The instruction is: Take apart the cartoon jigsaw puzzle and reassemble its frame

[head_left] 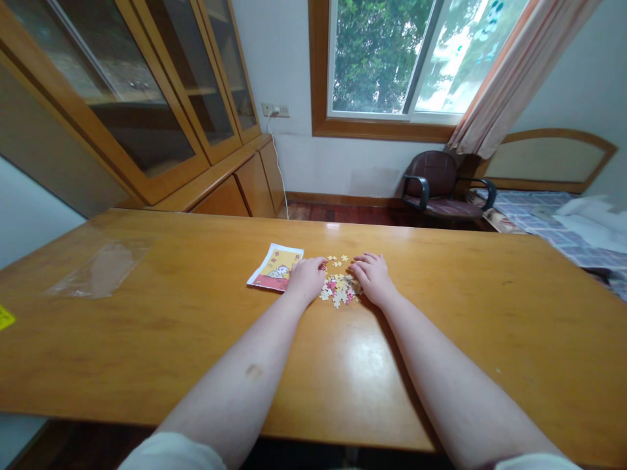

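Observation:
A small heap of jigsaw puzzle pieces (337, 288), cream, yellow and pink, lies on the wooden table between my hands. My left hand (306, 281) is at the heap's left edge, fingers bent and drawn together at a reddish puzzle piece (323, 266). It covers the right side of a flat picture sheet or packet (275, 269) with a white cartoon animal on yellow and red. On the right side of the heap, my right hand (373, 279) rests palm down, fingers apart and touching pieces. Several loose pieces (337, 264) lie just beyond the heap.
A clear plastic bag (100, 267) lies flat on the left of the wooden table (196, 339). Something yellow (6, 317) shows at the left edge. Beyond the table stand a glass-door cabinet (220, 140), a wheeled-style armchair (435, 183) and a bed (553, 219).

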A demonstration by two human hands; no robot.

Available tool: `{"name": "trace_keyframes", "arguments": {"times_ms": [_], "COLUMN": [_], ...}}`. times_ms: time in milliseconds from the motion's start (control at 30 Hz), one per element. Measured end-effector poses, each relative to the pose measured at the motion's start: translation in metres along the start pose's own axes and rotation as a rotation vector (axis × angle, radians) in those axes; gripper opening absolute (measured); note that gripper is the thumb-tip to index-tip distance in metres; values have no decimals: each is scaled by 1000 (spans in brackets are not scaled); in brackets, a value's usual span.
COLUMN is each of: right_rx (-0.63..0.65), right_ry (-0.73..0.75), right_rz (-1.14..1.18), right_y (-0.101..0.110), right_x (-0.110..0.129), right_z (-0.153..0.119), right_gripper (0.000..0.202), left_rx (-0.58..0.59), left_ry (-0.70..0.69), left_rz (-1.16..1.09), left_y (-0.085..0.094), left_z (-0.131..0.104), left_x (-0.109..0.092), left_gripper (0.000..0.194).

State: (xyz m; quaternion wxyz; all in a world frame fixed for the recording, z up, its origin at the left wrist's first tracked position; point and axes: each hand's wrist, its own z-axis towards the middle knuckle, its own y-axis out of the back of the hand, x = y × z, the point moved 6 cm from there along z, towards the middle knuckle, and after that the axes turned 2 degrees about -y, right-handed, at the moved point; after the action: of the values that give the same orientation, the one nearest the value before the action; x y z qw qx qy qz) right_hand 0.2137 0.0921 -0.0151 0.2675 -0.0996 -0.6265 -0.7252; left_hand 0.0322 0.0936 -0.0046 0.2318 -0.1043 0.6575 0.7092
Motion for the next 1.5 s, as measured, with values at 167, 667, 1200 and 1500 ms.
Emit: {"name": "trace_keyframes", "arguments": {"times_ms": [167, 667, 1200, 1500], "right_rx": [-4, 193, 18, -188], "right_ry": [13, 93, -46, -176], "right_rz": [25, -79, -88, -41], "right_y": [-1, -8, 1, 9], "right_x": [0, 14, 2, -17], "right_z": [0, -6, -2, -1], "right_gripper": [39, 41, 41, 43], "left_rx": [-59, -17, 28, 9], "left_ry": [47, -126, -63, -61], "left_rz": [59, 50, 121, 75], "left_y": [6, -1, -2, -3], "left_z": [0, -1, 1, -1], "left_x": [7, -5, 0, -2], "left_gripper": [32, 38, 40, 40]}}
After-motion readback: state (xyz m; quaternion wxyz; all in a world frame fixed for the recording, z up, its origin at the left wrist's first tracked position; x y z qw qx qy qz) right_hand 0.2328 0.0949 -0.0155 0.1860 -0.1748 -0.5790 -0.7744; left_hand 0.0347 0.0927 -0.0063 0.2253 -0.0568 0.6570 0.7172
